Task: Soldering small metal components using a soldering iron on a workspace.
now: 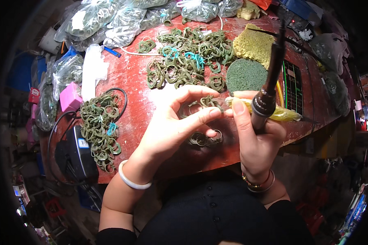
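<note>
My left hand (173, 118) curls its thumb and fingers around a small bunch of thin dark green rings (207, 101). Close beside it, my right hand (255, 143) pinches thumb against fingers on a yellow plastic-wrapped piece (285, 114), whose pale end lies by the rings. A dark rod-shaped tool (264, 104) with a thin upper end crosses in front of the right hand; I cannot tell whether that hand grips it. Below the left fingertips, a few more rings (198, 139) lie in shadow on the red table (129, 104).
Large ring piles (184, 57) and a left-hand pile (100, 126) cover parts of the table. A green round sponge (246, 75), a yellow sponge (253, 45) and a calculator (292, 87) stand at right. Bagged goods (92, 20) line the back; a black device (79, 153) sits left.
</note>
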A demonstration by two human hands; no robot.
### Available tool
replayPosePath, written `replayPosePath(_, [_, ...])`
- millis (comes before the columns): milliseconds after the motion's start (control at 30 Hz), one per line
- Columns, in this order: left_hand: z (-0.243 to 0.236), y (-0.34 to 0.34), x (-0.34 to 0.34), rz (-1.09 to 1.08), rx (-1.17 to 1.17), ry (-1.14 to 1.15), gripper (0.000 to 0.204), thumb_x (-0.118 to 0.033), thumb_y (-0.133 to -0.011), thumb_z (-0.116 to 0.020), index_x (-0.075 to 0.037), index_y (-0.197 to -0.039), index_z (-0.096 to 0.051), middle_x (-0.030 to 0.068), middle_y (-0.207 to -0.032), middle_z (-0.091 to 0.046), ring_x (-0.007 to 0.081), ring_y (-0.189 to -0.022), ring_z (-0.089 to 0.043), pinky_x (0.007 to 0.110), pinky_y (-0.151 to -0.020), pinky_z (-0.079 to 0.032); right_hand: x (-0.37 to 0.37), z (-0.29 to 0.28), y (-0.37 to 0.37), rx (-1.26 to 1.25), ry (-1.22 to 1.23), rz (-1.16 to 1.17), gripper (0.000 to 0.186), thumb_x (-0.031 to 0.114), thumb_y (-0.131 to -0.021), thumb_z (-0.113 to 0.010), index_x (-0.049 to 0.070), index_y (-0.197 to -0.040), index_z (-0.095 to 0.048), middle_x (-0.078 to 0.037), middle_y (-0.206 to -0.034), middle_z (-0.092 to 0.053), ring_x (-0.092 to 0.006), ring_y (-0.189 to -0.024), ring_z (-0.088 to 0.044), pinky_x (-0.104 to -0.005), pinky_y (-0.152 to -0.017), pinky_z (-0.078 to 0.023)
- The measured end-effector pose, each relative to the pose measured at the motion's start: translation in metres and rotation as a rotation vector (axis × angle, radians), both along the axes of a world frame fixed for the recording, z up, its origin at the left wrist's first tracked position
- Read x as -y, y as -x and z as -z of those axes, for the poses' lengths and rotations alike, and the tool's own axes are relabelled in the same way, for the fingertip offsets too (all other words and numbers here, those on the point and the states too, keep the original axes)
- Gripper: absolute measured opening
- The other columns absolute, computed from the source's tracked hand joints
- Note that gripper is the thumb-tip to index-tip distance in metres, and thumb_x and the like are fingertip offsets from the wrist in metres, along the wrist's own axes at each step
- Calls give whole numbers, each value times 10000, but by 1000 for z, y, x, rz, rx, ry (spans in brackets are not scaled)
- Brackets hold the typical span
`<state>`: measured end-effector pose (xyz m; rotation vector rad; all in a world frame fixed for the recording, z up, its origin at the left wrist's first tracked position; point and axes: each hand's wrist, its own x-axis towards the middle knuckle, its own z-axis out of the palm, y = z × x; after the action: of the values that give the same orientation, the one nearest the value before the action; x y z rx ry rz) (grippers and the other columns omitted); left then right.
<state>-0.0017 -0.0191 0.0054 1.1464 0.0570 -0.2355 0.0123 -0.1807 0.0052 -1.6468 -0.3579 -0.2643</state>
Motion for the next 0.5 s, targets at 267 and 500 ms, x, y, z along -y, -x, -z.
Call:
replayPosePath(267, [2, 2, -1, 2, 9, 0, 312, -37, -875, -656, 1, -1164, -545, 92, -1114, -595, 148, -963, -626, 267, -687, -576, 6, 9, -5, 105, 11, 7, 64, -26, -860, -635, -51, -905, -673, -89, -896, -666, -108, -758, -621, -235, -679, -487])
replayPosePath(500, [4, 1, -2, 24, 25, -17, 299, -39, -875, -654, 0, -1152, -547, 85, -1116, -592, 139, -962, -621, 268, -708, -575, 4, 12, -5, 186, 57, 110, 72, -42, -839, -657, -35, -910, -666, -87, -930, -659, -109, -725, -632, -222, -652, -499])
